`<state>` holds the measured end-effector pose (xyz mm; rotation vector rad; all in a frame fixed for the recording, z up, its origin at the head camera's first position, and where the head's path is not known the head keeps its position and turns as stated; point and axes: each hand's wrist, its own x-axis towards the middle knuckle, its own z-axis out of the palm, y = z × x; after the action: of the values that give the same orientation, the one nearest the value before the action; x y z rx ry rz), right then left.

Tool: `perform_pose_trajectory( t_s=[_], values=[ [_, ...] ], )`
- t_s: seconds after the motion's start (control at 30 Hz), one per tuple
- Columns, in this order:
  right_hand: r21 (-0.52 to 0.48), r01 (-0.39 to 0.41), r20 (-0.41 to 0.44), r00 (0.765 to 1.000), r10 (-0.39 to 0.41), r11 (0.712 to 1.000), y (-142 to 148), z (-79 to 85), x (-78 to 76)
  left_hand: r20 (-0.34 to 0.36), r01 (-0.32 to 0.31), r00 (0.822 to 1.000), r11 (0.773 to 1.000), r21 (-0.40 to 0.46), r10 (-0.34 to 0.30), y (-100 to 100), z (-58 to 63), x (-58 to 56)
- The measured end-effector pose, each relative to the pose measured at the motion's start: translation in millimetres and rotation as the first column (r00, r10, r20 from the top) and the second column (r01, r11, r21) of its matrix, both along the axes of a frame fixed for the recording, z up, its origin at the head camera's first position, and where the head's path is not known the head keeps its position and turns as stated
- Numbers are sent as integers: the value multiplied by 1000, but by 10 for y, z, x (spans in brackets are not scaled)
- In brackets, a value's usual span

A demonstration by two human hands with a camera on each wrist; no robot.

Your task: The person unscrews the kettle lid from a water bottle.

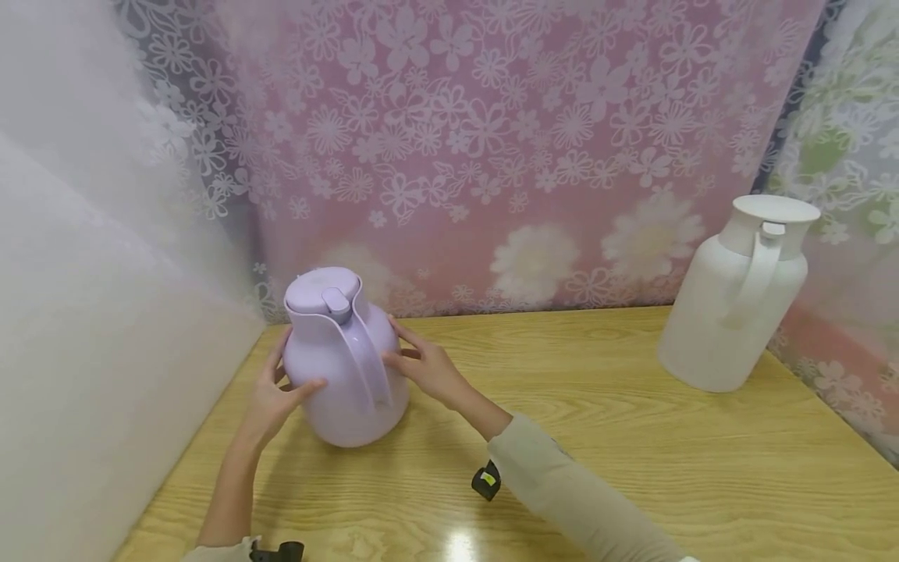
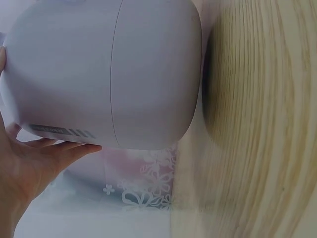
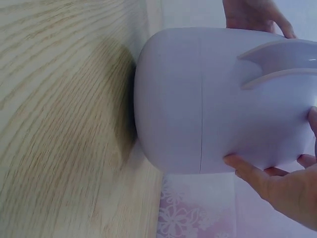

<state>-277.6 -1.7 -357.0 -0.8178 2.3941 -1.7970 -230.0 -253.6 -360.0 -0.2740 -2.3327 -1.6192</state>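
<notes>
A lavender thermos jug (image 1: 344, 367) with a round lid and a push lever is upright at the left of the wooden table. My left hand (image 1: 270, 402) grips its left side, thumb toward the front. On the opposite side, my right hand (image 1: 431, 371) holds the body, fingers spread around it beside the handle (image 1: 368, 363). In the right wrist view, the jug's base lies right at the tabletop, with a dark shadow (image 3: 128, 99) along it. A small dark label (image 2: 52, 130) shows on the jug in the left wrist view.
A taller white jug (image 1: 733, 304) with a handle stands at the right rear of the table (image 1: 534, 390). Behind hangs a pink flowered curtain (image 1: 492, 156); a white wall-like surface (image 1: 105, 312) borders the left side.
</notes>
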Motion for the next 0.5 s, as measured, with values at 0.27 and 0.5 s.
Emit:
perform_pose_trajectory(
  t_s=[0.27,0.5],
  values=[
    [-16,47,35,998,-46,999,140,24,66,1,35,999,999,27,-35,129,16,-3],
    [-30,95,12,995,-94,995,235,61,155,-4,69,998,997,35,-69,217,57,6]
  ],
)
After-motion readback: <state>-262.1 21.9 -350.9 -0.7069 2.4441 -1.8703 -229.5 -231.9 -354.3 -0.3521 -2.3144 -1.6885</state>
